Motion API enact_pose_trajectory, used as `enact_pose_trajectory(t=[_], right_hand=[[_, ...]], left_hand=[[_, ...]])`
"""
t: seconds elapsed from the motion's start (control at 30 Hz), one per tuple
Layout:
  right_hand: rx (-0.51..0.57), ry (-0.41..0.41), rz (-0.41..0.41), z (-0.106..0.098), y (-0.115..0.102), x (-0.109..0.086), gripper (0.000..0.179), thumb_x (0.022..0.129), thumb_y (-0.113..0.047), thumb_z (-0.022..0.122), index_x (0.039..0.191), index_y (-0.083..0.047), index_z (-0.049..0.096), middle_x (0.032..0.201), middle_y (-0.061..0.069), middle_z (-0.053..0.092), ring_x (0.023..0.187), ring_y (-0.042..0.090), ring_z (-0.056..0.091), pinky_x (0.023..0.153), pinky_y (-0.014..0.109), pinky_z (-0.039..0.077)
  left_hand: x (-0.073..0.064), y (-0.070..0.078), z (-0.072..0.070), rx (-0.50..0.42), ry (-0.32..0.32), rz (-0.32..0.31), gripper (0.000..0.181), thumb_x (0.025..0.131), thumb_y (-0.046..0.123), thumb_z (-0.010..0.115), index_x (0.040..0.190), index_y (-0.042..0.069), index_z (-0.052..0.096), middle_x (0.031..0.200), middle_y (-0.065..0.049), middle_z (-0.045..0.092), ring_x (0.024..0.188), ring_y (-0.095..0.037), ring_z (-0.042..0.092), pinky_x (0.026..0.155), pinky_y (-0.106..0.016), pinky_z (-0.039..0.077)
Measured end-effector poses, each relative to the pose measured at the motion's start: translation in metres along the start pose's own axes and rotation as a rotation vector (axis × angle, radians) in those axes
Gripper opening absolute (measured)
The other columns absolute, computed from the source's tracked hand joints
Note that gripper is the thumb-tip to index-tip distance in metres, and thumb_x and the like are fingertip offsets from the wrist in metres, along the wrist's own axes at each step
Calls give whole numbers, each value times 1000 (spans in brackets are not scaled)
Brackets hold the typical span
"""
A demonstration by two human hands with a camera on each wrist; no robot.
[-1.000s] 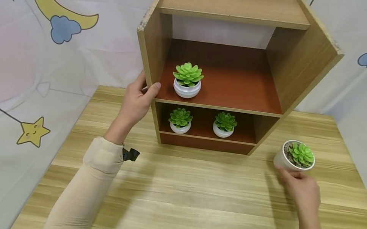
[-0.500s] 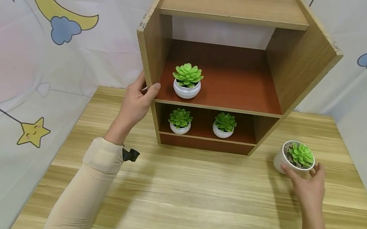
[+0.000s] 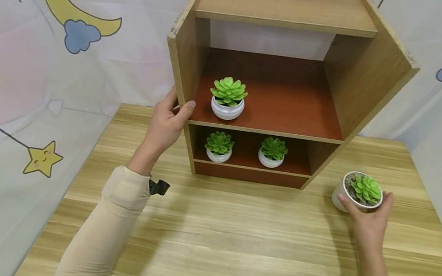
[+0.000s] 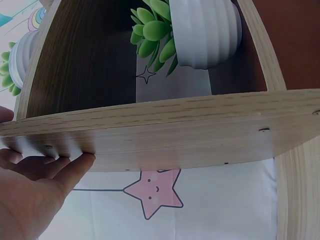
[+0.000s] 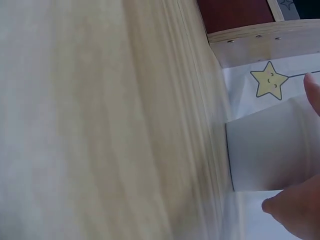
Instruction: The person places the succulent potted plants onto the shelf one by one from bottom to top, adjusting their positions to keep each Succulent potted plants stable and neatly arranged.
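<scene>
My left hand [image 3: 164, 124] grips the left side panel of a wooden shelf unit [image 3: 287, 5], thumb on the front edge and fingers against the outer face. On the table's right side stands a white pot with a green succulent [image 3: 365, 189] set in gravel. Around this pot curls my right hand [image 3: 371, 225], its thumb at the near left and its fingers at the right; the right wrist view shows the white pot wall [image 5: 270, 150] between them. One small potted succulent [image 3: 228, 99] sits on the upper shelf at the left, and two more [image 3: 219, 147] stand below.
The wood-grain table [image 3: 241, 242] spreads in front of the unit. A pale printed cloth [image 3: 47, 70] with a moon and stars hangs behind and at both sides. The unit's right side panel [image 3: 381, 79] rises between the shelves and the larger pot.
My right hand has come up from below the larger pot, its fingers now round the right side and its thumb on the front. The left hand keeps its grip.
</scene>
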State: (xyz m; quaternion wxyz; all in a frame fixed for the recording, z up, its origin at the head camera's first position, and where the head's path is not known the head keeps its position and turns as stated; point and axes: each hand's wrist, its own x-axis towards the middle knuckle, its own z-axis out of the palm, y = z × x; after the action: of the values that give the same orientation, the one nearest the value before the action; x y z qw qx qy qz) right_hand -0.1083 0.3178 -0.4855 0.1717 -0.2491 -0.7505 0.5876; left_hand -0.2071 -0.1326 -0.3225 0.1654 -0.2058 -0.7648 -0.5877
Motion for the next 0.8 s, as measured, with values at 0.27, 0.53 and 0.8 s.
enact_pose_trajectory(t=[0.27,0.53,0.8], right_hand=[[78,2,3,1,3,3,116,76,-8,86,157,-27,5,161,2,12,140,8,16,111,16,8],[196,46,-13,6,7,5,101,74,4,83,153,-21,25,150,3,34,136,11,28,108,15,19],[291,94,-31,11,11,6,86,70,12,83,142,-15,44,137,2,46,130,17,38,103,15,31]], left_hand=[[0,0,0,5,-3,1,46,97,4,51,142,-6,46,133,-27,54,119,-34,54,99,-48,44],[0,0,0,13,-3,-13,46,97,4,51,142,-5,46,134,-26,53,118,-32,55,99,-46,44],[-1,0,0,19,-3,-11,47,97,5,51,143,-4,46,135,-24,53,120,-30,54,100,-46,44]])
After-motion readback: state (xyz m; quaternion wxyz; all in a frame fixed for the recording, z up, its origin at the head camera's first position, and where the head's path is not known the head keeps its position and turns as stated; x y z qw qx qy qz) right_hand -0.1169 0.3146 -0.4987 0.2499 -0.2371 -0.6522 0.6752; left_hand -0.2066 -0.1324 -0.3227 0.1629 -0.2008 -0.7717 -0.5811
